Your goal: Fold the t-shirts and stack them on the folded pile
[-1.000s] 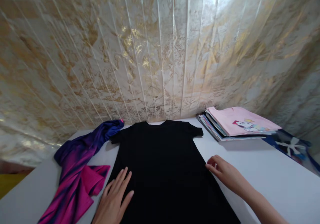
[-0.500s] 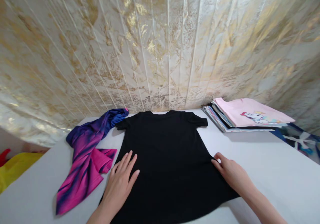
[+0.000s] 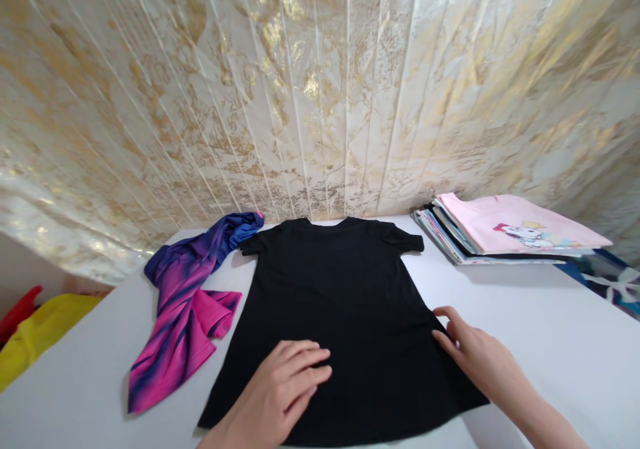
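Observation:
A black T-shirt (image 3: pixel 345 289) lies spread flat on the white table, its neckline away from me and its hem towards me. My left hand (image 3: pixel 275 389) rests palm down over the lower left of the shirt, fingers stretched to the right and holding nothing. At the shirt's right side edge is my right hand (image 3: pixel 473 349). Its thumb lies on the cloth and its index finger is at the edge, with the side edge between them; the other fingers are mostly hidden.
A purple and blue garment (image 3: pixel 185 315) lies crumpled to the left. Folded clothes (image 3: pixel 515 225), a pink one with a cartoon dog on top, are stacked at the back right. A gold-patterned curtain (image 3: pixel 320 89) hangs behind the white table (image 3: pixel 545 322). Yellow cloth (image 3: pixel 50 322) shows at far left.
My left hand has moved right and nearer to me, from the shirt's left side towards its lower middle. My right hand stays at the right edge, thumb and index slightly wider apart.

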Available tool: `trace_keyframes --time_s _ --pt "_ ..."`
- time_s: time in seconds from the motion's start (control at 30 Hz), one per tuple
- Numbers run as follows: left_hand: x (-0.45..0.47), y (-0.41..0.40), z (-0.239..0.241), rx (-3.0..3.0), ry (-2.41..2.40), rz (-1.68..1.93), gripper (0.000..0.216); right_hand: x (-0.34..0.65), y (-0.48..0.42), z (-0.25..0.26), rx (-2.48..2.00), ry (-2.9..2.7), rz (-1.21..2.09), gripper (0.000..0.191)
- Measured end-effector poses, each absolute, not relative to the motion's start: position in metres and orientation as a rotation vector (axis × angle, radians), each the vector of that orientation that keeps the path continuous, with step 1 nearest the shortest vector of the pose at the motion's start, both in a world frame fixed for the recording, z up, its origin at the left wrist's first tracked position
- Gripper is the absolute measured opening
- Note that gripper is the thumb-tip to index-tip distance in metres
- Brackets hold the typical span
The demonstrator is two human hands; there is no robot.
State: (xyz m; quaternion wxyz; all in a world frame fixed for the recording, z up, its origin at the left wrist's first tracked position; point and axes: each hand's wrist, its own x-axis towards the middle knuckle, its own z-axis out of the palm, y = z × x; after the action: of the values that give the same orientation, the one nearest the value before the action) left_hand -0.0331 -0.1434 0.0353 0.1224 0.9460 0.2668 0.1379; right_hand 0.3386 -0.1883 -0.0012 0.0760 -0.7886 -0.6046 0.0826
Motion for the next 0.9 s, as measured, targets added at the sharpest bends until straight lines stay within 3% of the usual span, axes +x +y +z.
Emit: trace_keyframes --time_s 0.23,0.67,0.9 --pt "0.019 -0.152 0.041 2.567 0.433 0.373 0.029 0.345 -0.194 -0.009 -2.314 -1.853 0.208 0.028" --pt "0.058 -0.162 0.014 2.626 0.42 0.354 0.013 0.345 -0.194 -0.012 -2.404 -1.933 0.205 0.035" --pt "0.061 -0.16 0.014 2.632 0.43 0.346 0.014 0.344 -0.191 -0.005 -2.548 -1.967 -0.013 0.037"
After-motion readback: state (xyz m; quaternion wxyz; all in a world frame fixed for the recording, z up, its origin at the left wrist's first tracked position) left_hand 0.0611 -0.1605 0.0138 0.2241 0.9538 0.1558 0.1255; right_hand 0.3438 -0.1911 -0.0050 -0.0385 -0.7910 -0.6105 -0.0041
